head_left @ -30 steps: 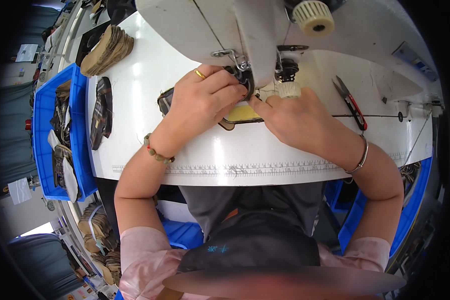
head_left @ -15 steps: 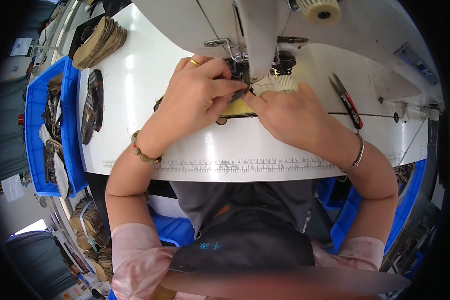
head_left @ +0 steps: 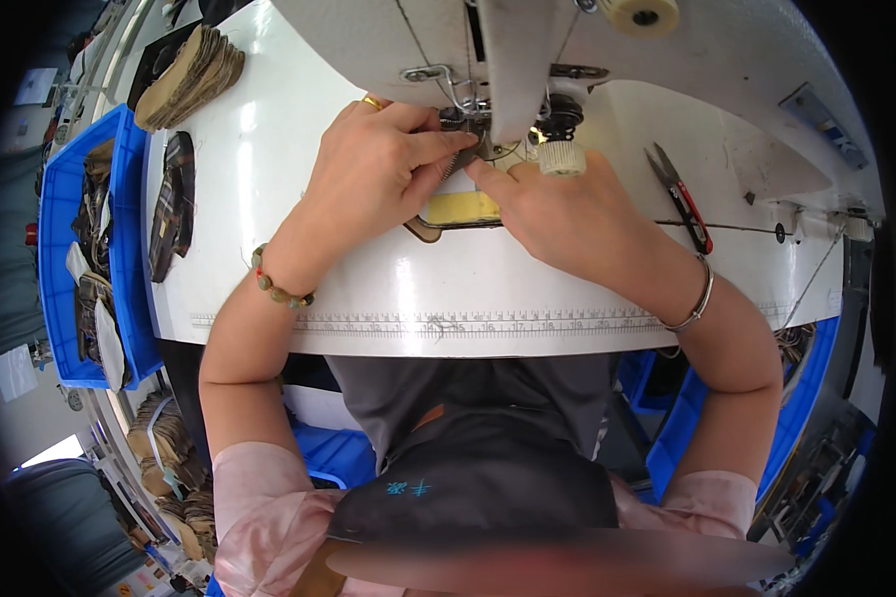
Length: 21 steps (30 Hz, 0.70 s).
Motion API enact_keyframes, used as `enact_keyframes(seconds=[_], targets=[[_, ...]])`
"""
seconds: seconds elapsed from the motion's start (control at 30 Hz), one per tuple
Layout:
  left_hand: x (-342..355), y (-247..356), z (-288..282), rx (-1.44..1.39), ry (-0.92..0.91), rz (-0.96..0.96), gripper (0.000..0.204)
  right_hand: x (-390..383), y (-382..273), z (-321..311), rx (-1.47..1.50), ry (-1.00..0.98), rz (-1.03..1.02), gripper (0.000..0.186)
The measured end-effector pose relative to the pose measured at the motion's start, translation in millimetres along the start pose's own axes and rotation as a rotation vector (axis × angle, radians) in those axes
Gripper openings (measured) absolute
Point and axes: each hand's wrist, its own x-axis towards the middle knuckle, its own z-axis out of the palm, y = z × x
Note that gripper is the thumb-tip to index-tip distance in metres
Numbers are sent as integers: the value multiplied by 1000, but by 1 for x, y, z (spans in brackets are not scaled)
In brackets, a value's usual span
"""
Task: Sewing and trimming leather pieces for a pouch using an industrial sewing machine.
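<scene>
My left hand [head_left: 373,169] and my right hand [head_left: 558,209] meet under the head of a white sewing machine [head_left: 498,50]. Both press on a small yellow and brown piece [head_left: 463,209] that lies on the white table [head_left: 448,289] at the needle. The left thumb and forefinger pinch the piece's far end by the presser foot. My right forefinger points at the same spot, its palm lying over the piece's right part. A beaded bracelet circles my left wrist, a metal bangle the right.
Thread snips [head_left: 679,194] with red and black handles lie to the right. A dark stack of pieces [head_left: 174,204] and a tan stack [head_left: 191,75] sit at the left. A blue bin [head_left: 124,239] holds more pieces. A ruler strip [head_left: 448,323] runs along the near edge.
Both hands have stayed on the piece and shifted slightly toward the needle. The view has tilted, so the table sits lower in the picture.
</scene>
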Motion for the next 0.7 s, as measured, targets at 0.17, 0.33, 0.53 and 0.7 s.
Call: enact_keyframes(seconds=[0.17,0.33,0.53,0.7], targets=[[0,4,1,51,45,49,24,-1,0,0,10,7,-6,5],[0,0,-2,92,-23,41,23,-1,1,1,0,11,-25,4],[1,4,-1,118,-26,0,23,-2,1,2,17,23,-18,4],[0,4,1,110,-15,-16,23,-2,1,0,0,12,-11,4]])
